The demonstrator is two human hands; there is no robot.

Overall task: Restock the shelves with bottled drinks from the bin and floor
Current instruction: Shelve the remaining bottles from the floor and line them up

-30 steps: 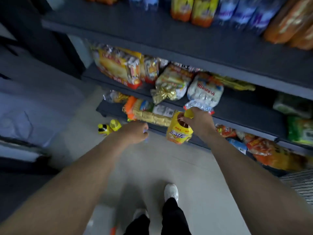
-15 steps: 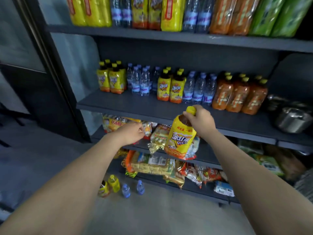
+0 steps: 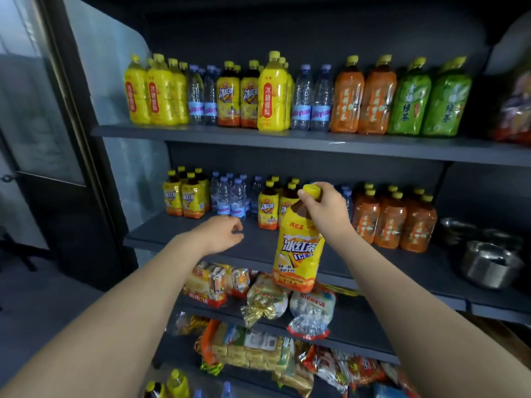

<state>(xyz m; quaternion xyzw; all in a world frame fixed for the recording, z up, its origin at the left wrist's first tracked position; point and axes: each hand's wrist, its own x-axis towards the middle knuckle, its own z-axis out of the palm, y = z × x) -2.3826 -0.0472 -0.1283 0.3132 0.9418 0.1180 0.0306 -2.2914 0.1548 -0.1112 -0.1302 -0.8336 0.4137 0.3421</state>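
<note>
My right hand [image 3: 324, 211] grips a large yellow ice-tea bottle [image 3: 298, 254] by its neck, just under the yellow cap. The bottle hangs upright in front of the middle shelf [image 3: 172, 234], before a row of small ice-tea bottles [image 3: 268, 209]. My left hand [image 3: 219, 234] hovers over the shelf's front edge with its fingers loosely curled; I see nothing in it. Two yellow bottles [image 3: 175, 383] lie on the floor at the bottom edge, with small water bottle caps [image 3: 227, 389] beside them.
The top shelf [image 3: 201, 133] holds rows of large yellow, water, orange and green bottles. Small water bottles [image 3: 230, 196] and orange bottles [image 3: 390, 222] fill the back of the middle shelf. Steel bowls [image 3: 488, 264] stand at its right. Snack bags [image 3: 264, 300] fill the lower shelves.
My view has risen from the floor to the drink shelves. My right hand lifted the ice-tea bottle up to middle-shelf height, and my left hand came up beside it.
</note>
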